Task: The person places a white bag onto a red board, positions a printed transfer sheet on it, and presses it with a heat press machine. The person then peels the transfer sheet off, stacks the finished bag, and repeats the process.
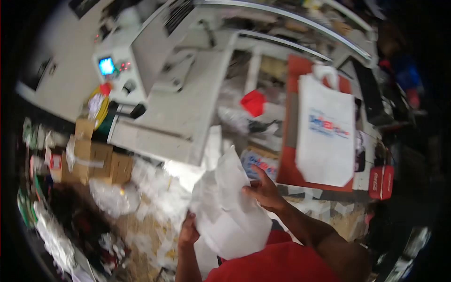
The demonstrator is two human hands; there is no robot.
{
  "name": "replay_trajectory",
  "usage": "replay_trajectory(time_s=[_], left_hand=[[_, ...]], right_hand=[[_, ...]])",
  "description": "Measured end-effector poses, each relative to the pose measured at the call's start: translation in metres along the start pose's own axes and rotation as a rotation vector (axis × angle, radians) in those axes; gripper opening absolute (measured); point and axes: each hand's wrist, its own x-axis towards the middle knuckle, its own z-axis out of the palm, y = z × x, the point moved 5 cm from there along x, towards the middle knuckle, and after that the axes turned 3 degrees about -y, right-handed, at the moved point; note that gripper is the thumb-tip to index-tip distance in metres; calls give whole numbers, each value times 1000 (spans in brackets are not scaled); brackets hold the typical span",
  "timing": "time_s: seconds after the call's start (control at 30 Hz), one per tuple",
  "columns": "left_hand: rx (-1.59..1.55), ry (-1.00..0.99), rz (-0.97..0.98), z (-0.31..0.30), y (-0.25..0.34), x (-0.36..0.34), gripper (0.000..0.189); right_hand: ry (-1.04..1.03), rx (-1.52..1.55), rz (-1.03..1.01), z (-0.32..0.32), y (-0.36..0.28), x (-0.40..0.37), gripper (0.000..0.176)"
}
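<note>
A plain white bag (pixel 228 207), apparently of thin cloth-like material, hangs in front of my red shirt, held up between both hands. My left hand (pixel 189 230) grips its left edge low down, the fingertips partly hidden by the bag. At its upper right edge my right hand (pixel 265 190) pinches the material, with a finger pointing upward. To the right, a white bag with red and blue print (pixel 325 155) lies flat on a reddish-brown board (pixel 292 164). Its looped handle is at the top.
A grey machine table (pixel 192 110) stands ahead, beside a control box with a lit screen (pixel 106 66). Cardboard boxes (pixel 96 157) are at left. White scraps (pixel 157 192) cover the floor. A red tin-like box (pixel 381 182) sits at right.
</note>
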Motion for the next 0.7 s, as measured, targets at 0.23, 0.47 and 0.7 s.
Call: replay_trajectory(time_s=[0.23,0.47,0.7], left_hand=[[-154,81,390,63,386,81,68],[-49,692,1614,201,619,67,35],[749,-121,519,396,351,246,42]], right_hand=[[103,-315,-566,-116,-202,-118,35],[826,-511,-2058,-188,-380,-323,20],[963,-1151,-788,-415,-193,-103,23]])
